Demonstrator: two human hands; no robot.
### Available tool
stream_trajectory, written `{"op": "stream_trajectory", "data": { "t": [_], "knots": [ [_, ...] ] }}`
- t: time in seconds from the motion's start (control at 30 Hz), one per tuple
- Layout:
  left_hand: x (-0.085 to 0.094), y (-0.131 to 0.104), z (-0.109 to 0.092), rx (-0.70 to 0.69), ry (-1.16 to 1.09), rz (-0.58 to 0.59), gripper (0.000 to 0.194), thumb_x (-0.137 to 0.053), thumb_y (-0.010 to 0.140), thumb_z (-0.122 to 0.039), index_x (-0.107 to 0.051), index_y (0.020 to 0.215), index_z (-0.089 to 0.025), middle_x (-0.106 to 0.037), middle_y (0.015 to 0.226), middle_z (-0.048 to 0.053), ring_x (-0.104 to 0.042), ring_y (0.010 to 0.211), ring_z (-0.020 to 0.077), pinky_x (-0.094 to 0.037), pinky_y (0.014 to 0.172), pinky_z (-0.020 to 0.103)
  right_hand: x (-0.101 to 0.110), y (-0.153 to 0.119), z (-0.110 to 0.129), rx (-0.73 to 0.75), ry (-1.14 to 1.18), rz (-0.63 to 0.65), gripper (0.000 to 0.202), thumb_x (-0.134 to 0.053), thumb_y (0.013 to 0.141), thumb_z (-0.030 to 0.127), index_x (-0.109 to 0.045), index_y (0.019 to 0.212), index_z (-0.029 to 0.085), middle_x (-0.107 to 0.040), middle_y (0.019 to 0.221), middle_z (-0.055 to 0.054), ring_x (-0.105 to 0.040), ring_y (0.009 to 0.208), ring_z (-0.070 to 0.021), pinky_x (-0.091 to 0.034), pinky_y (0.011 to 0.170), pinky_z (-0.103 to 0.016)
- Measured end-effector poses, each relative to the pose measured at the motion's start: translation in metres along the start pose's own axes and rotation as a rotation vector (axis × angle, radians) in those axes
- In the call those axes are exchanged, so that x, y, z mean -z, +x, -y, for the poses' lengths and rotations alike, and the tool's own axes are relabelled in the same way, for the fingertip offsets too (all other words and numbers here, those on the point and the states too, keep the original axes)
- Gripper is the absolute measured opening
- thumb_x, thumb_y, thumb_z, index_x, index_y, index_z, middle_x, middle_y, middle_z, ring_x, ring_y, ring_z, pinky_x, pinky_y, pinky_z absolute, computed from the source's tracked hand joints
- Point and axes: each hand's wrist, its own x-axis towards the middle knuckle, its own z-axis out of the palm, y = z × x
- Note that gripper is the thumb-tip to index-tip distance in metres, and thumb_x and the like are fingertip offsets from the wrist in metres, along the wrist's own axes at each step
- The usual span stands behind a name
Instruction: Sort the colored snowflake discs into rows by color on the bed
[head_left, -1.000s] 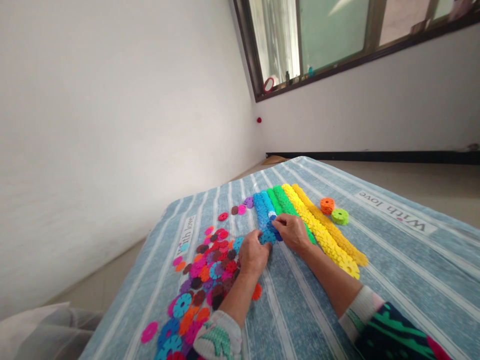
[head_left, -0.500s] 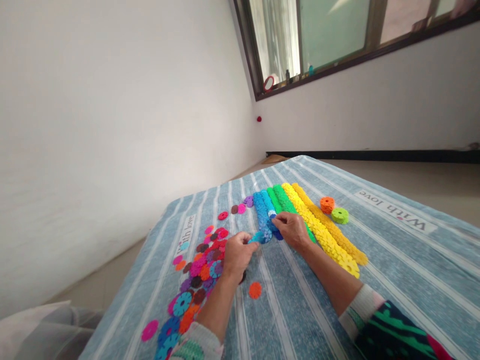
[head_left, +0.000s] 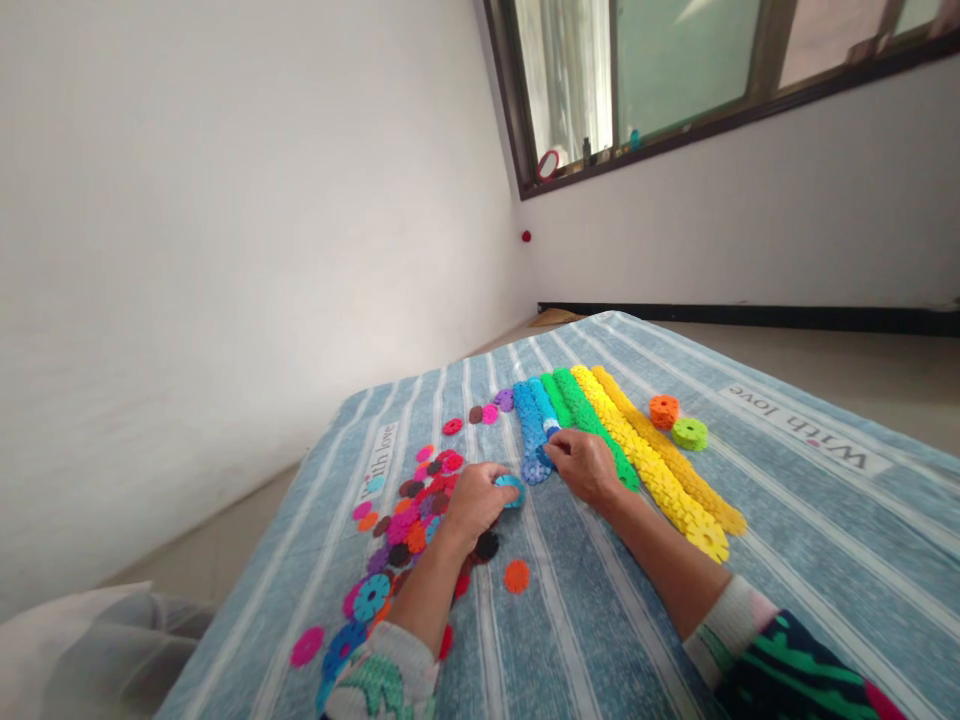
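Observation:
My left hand (head_left: 480, 500) pinches a light blue disc (head_left: 510, 490) above the cloth, just left of the near end of a blue row of discs (head_left: 530, 430). My right hand (head_left: 585, 462) is closed at the near end of a shorter light blue row (head_left: 541, 397), its fingertips on a dark blue disc (head_left: 553, 436). To the right lie green rows (head_left: 577, 415), a yellow row (head_left: 645, 460) and a darker yellow row (head_left: 675, 465). Loose mixed discs (head_left: 401, 525) are heaped left of my left hand, partly hidden by my forearm.
The striped blue cloth (head_left: 787, 520) covers the table. Orange (head_left: 664, 410) and lime (head_left: 689, 434) stacks stand at the right. A purple stack (head_left: 504, 400) sits beside the blue row. One orange disc (head_left: 517, 576) lies between my forearms.
The light blue disc in my left hand has turned more face-up. Dark blue discs near my right fingertips are now less visible. The view has shifted slightly.

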Motion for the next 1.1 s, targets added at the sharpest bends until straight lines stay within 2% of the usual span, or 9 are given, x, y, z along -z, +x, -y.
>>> {"op": "stream_trajectory", "data": {
  "t": [0.13, 0.23, 0.4, 0.47, 0.6, 0.7, 0.8, 0.9, 1.1],
  "knots": [
    [0.001, -0.005, -0.009, 0.002, 0.047, 0.108, 0.011, -0.06, 0.056, -0.018, -0.067, 0.064, -0.014, -0.057, 0.054, -0.004, -0.049, 0.053, 0.0105, -0.034, 0.051, 0.021, 0.001, 0.0, 0.001, 0.003, 0.008, -0.016, 0.019, -0.056, 0.08, 0.03, -0.067, 0.068, 0.021, -0.065, 0.065, 0.001, -0.058, 0.064, -0.0137, -0.033, 0.06, -0.022],
    [0.005, -0.011, -0.011, -0.003, 0.039, 0.243, 0.008, -0.061, 0.055, -0.017, -0.065, 0.061, -0.014, -0.055, 0.053, -0.005, -0.046, 0.052, 0.0095, -0.032, 0.05, 0.02, 0.001, 0.0, 0.001, 0.006, 0.032, -0.023, 0.02, -0.055, 0.081, 0.032, -0.067, 0.068, 0.021, -0.064, 0.063, 0.001, -0.058, 0.063, -0.0133, -0.036, 0.06, -0.021],
    [0.011, -0.018, -0.017, -0.029, 0.081, 0.433, 0.018, -0.064, 0.055, -0.018, -0.069, 0.072, -0.017, -0.059, 0.057, -0.004, -0.05, 0.054, 0.0111, -0.033, 0.05, 0.02, 0.002, 0.0, 0.0, -0.009, 0.068, -0.063, 0.024, -0.053, 0.082, 0.034, -0.067, 0.068, 0.021, -0.063, 0.061, 0.0, -0.057, 0.06, -0.0137, -0.037, 0.058, -0.021],
    [0.012, -0.019, -0.022, -0.075, 0.229, 0.388, 0.024, -0.066, 0.055, -0.018, -0.07, 0.078, -0.019, -0.061, 0.06, -0.004, -0.055, 0.058, 0.0131, -0.035, 0.053, 0.021, 0.003, 0.001, 0.0, -0.015, 0.079, -0.082, 0.026, -0.052, 0.082, 0.035, -0.067, 0.066, 0.02, -0.062, 0.06, 0.0, -0.057, 0.059, -0.0137, -0.037, 0.058, -0.022],
    [0.008, -0.013, -0.035, -0.123, 0.63, 0.079, 0.012, -0.062, 0.07, -0.029, -0.069, 0.074, -0.02, -0.066, 0.068, 0.002, -0.061, 0.069, 0.0182, -0.037, 0.06, 0.025, 0.003, 0.001, 0.0, -0.031, 0.093, -0.121, 0.027, -0.052, 0.082, 0.037, -0.067, 0.068, 0.02, -0.063, 0.062, 0.0, -0.057, 0.06, -0.0136, -0.038, 0.058, -0.022],
    [-0.004, -0.005, -0.041, -0.107, 0.727, -0.059, 0.021, -0.057, 0.077, -0.036, -0.068, 0.082, -0.02, -0.069, 0.085, 0.008, -0.064, 0.083, 0.0225, -0.04, 0.066, 0.028, 0.004, 0.001, 0.0, -0.044, 0.099, -0.142, 0.026, -0.052, 0.082, 0.038, -0.068, 0.07, 0.02, -0.064, 0.063, 0.001, -0.058, 0.061, -0.0135, -0.038, 0.058, -0.021],
    [-0.022, 0.004, -0.041, -0.07, 0.74, -0.077, 0.032, -0.06, 0.076, -0.041, -0.065, 0.097, -0.019, -0.068, 0.1, 0.013, -0.063, 0.096, 0.0265, -0.043, 0.072, 0.03, 0.003, 0.001, -0.001, -0.053, 0.098, -0.154, 0.026, -0.052, 0.082, 0.038, -0.068, 0.071, 0.02, -0.065, 0.064, 0.0, -0.058, 0.061, -0.0137, -0.039, 0.058, -0.022],
    [-0.036, 0.01, -0.039, -0.044, 0.75, -0.09, 0.038, -0.062, 0.073, -0.043, -0.062, 0.102, -0.018, -0.066, 0.104, 0.014, -0.061, 0.101, 0.0281, -0.043, 0.075, 0.032, 0.003, 0.002, -0.002, -0.058, 0.09, -0.16, 0.025, -0.053, 0.082, 0.038, -0.069, 0.071, 0.021, -0.066, 0.064, 0.0, -0.059, 0.06, -0.0137, -0.039, 0.058, -0.022],
    [-0.043, 0.014, -0.035, -0.032, 0.734, -0.106, 0.034, -0.06, 0.073, -0.04, -0.062, 0.098, -0.018, -0.067, 0.102, 0.015, -0.063, 0.098, 0.0288, -0.044, 0.073, 0.032, 0.002, 0.004, -0.004, -0.058, 0.063, -0.151, 0.026, -0.052, 0.083, 0.038, -0.069, 0.072, 0.021, -0.066, 0.065, 0.0, -0.058, 0.06, -0.0134, -0.039, 0.058, -0.022]
  ]
}}
